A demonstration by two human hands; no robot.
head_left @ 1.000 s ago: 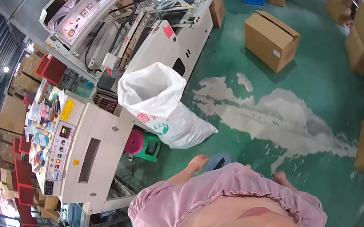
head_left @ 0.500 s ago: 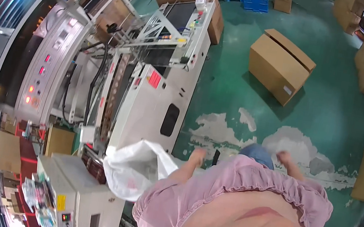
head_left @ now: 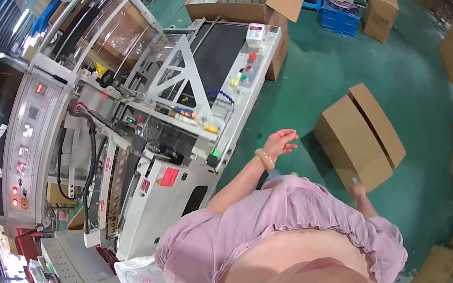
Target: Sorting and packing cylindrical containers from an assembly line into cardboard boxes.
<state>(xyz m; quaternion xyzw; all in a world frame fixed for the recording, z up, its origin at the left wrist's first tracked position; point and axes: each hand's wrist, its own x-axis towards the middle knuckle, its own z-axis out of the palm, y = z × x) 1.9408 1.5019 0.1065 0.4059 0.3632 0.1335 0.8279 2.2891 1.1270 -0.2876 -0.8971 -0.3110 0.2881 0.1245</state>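
Box (head_left: pixel 351 139), right of centre: likely reach step; my left hand (head_left: pixel 280 143) empty, right hand (head_left: pixel 357 192) can't tell; grip probably needs both.

Passage over green floor (head_left: pixel 297 93) between white machine (head_left: pixel 152 207) and cardboard box (head_left: pixel 349 141)

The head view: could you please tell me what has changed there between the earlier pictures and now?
The view has moved forward: the carton is nearer, the white sack lower in the picture. The left hand has swung forward, open and empty; the right hand is too blurred to read. The carton stays on the floor.
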